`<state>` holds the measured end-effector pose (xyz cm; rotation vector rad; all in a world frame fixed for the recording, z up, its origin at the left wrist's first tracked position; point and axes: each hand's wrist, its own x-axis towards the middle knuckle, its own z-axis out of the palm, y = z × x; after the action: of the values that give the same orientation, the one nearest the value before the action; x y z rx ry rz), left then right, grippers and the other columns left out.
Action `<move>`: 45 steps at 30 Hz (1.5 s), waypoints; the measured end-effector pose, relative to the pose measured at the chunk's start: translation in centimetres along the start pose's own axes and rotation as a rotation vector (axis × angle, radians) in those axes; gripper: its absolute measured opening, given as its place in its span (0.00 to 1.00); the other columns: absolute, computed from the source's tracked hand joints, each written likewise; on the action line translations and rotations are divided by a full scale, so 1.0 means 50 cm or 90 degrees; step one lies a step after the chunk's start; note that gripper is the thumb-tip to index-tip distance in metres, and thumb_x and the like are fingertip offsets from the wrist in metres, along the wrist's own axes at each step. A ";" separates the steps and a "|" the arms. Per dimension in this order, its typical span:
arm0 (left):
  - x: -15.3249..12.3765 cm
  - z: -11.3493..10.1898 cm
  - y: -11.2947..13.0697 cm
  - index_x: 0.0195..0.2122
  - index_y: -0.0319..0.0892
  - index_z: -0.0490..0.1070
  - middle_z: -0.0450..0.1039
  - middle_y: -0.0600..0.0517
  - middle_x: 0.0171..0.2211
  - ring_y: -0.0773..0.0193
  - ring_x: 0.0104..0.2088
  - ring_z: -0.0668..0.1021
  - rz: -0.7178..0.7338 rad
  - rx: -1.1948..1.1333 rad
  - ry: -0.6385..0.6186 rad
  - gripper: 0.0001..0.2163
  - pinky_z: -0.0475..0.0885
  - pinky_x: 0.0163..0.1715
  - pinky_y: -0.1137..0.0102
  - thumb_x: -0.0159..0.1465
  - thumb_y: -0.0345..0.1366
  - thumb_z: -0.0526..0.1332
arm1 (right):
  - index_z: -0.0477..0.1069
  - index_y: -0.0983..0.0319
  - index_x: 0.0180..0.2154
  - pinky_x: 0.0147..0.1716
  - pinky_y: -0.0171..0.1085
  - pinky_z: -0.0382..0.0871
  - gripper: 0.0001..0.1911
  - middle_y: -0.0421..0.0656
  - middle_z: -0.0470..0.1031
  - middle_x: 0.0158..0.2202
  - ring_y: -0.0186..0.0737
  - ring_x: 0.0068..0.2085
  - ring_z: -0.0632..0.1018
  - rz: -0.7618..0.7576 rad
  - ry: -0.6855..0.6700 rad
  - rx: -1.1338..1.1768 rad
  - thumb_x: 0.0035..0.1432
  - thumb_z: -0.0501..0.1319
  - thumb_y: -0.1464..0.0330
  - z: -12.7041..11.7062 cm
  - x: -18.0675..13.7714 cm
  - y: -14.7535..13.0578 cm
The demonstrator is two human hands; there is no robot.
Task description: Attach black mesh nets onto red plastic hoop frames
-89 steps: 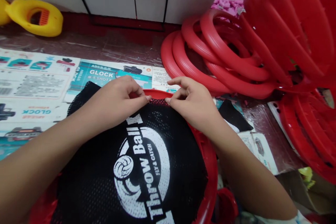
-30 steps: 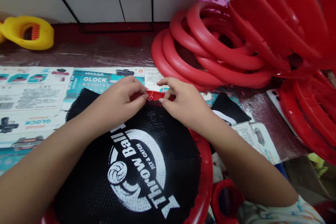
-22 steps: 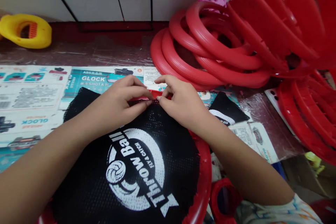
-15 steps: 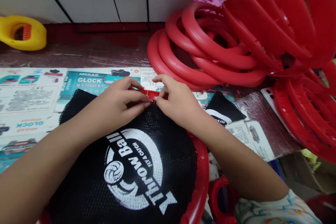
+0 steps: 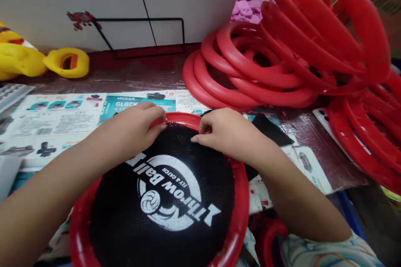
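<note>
A round red plastic ring (image 5: 242,200) lies in front of me with a black mesh (image 5: 175,225) stretched over it, printed in white with "Throw Ball" and a ball logo. My left hand (image 5: 136,127) pinches the mesh at the ring's far rim, left of centre. My right hand (image 5: 227,133) presses fingertips on the mesh edge at the far rim, a short gap from the left hand. Both forearms reach over the mesh.
A heap of bare red rings (image 5: 250,75) fills the back right, more rings (image 5: 360,133) at the right edge. Printed toy-gun cartons (image 5: 62,112) cover the table. Yellow plastic parts (image 5: 65,62) lie at far left. A spare black mesh piece (image 5: 272,129) lies beyond my right hand.
The mesh now sits inside the whole red ring, its loose left corner gone. The print has turned. My hands have moved apart along the far rim, and the view has pulled back.
</note>
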<state>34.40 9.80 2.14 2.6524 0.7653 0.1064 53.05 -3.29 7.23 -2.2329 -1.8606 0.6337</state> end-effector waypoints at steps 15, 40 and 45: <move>0.032 0.022 0.020 0.32 0.43 0.78 0.76 0.44 0.48 0.52 0.49 0.77 0.091 -0.155 0.021 0.13 0.74 0.48 0.60 0.64 0.43 0.57 | 0.78 0.64 0.31 0.29 0.38 0.56 0.08 0.47 0.78 0.32 0.43 0.34 0.77 -0.039 0.034 -0.123 0.58 0.60 0.76 0.038 0.004 -0.017; 0.045 0.030 0.029 0.22 0.44 0.67 0.76 0.47 0.38 0.55 0.41 0.76 -0.025 -0.238 0.065 0.12 0.71 0.45 0.60 0.60 0.43 0.56 | 0.73 0.64 0.24 0.28 0.34 0.57 0.08 0.40 0.74 0.26 0.33 0.29 0.71 0.034 0.098 0.159 0.55 0.65 0.73 0.040 0.050 0.034; 0.047 0.032 0.033 0.23 0.43 0.70 0.75 0.46 0.40 0.56 0.40 0.75 -0.045 -0.231 0.064 0.11 0.71 0.47 0.59 0.59 0.42 0.57 | 0.74 0.64 0.25 0.28 0.33 0.58 0.08 0.40 0.75 0.26 0.33 0.28 0.72 0.028 0.061 0.190 0.57 0.63 0.75 0.037 0.048 0.040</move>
<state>37.47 9.21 1.23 2.2874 0.7875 0.3286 54.38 -1.66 4.30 -2.0769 -1.5593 0.7425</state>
